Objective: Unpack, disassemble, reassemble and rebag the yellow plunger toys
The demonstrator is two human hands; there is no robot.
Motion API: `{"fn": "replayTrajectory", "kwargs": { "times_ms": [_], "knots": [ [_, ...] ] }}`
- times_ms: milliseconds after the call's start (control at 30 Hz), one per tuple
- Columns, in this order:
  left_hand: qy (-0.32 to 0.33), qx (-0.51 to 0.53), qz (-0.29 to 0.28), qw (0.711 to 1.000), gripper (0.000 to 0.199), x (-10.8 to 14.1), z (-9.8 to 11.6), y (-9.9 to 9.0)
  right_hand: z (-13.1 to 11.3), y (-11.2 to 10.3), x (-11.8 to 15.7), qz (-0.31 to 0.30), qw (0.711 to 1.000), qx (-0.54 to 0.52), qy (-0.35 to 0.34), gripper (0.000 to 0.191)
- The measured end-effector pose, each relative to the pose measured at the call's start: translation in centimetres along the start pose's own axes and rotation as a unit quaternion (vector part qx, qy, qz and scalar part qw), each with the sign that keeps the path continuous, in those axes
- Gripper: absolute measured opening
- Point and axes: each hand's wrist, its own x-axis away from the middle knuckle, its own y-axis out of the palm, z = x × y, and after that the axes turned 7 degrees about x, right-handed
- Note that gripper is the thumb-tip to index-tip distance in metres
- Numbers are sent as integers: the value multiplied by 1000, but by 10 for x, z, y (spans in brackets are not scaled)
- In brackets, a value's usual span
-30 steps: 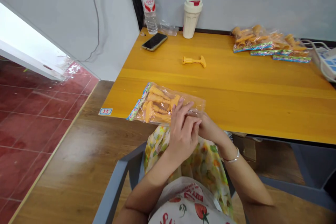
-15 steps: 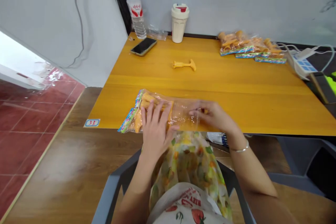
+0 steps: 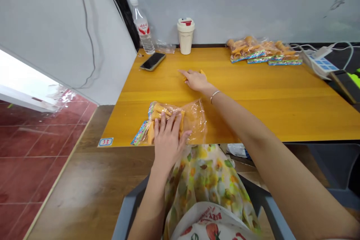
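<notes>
On the near part of the table lies a clear plastic bag (image 3: 197, 114) with orange plastic toy pieces (image 3: 161, 108) inside and a colourful printed strip (image 3: 140, 133) at its left end. Spread flat over the bag, my left hand (image 3: 168, 135) presses on it with fingers apart. My right hand (image 3: 195, 80) is stretched out to a loose yellow-orange T-handled piece (image 3: 203, 72) farther back. Its index finger points left and its thumb is lower, with the piece mostly hidden beneath the hand; only the piece's ends show.
Several filled bags (image 3: 247, 48) of orange pieces lie at the back right, beside a white power strip (image 3: 322, 62) with cables. A phone (image 3: 153, 61), a water bottle (image 3: 143, 28) and a lidded cup (image 3: 185, 37) stand or lie at the back left. A number label (image 3: 105, 142) marks the near left corner.
My right hand has let go of the bag's right end and moved forward to the loose T-handled piece. My left hand stays on the bag. The view has shifted slightly.
</notes>
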Motion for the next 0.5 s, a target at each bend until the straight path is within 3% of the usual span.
{"fn": "replayTrajectory", "kwargs": {
  "times_ms": [100, 233, 367, 500],
  "knots": [
    [-19, 17, 9, 1000, 59, -3, -2, -5, 3, -6, 11, 22, 1000, 1, 22, 50],
    [-9, 68, 65, 996, 65, -7, 21, -11, 31, -17, 58, 172, 972, -144, 76, 45],
    [54, 65, 75, 994, 71, -13, 62, 0, 56, -16, 134, 288, 871, -374, 135, 45],
    [33, 47, 55, 997, 34, -20, 82, 17, 50, 2, 216, 316, 759, -529, 211, 38]
  ]
}}
